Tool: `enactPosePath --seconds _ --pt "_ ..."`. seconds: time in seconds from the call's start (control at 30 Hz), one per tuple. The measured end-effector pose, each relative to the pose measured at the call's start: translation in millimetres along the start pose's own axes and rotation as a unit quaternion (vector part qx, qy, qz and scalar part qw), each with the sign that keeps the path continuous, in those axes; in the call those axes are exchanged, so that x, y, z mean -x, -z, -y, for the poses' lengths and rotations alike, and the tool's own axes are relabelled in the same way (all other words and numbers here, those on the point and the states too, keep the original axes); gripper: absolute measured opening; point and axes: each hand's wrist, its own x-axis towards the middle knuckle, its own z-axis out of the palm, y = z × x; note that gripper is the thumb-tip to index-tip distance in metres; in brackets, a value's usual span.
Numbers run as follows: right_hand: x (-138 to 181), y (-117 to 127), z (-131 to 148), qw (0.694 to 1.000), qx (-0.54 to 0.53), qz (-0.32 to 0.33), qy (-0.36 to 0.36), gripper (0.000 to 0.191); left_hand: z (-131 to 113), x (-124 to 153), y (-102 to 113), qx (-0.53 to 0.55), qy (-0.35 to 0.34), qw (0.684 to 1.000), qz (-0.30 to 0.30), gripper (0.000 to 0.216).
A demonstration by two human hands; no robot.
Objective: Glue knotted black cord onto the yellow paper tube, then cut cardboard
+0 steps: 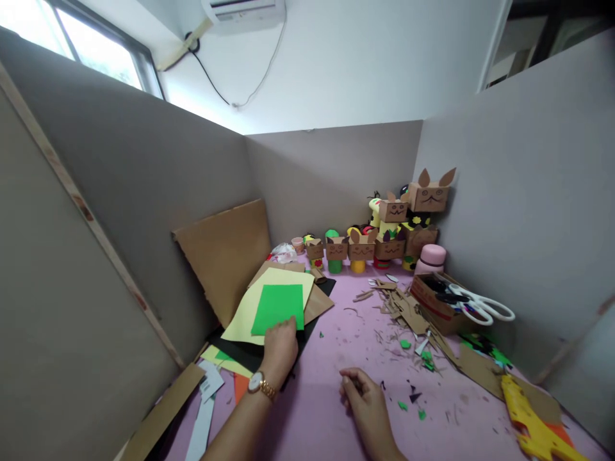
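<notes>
My left hand (281, 340), with a gold watch on its wrist, is at the near edge of a bright green sheet (279, 303). Its fingers are bent and closed on that edge; the thumb is mostly hidden. Beneath the green piece lies a larger pale yellow sheet (235, 323), on a pile with brown cardboard (319, 306) and a black sheet (327, 288). Lower down, over the pink tabletop (331, 358), my right hand (364, 400) hovers or rests with loosely curled fingers and nothing visible in them.
Cardboard animal-faced figures (362, 248) stand along the back. On the right are cardboard scraps (408, 314), a box (439, 312) with white-handled scissors (483, 307), a pink bottle (431, 259) and a yellow glue gun (531, 422). A large cardboard panel (228, 256) leans against the left partition.
</notes>
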Motion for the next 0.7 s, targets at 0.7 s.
enactPosePath --seconds 0.7 --pt "12 -2 11 0.975 -0.182 0.103 -0.077 0.056 -3 102 60 -0.128 -0.331 0.929 -0.101 0.033"
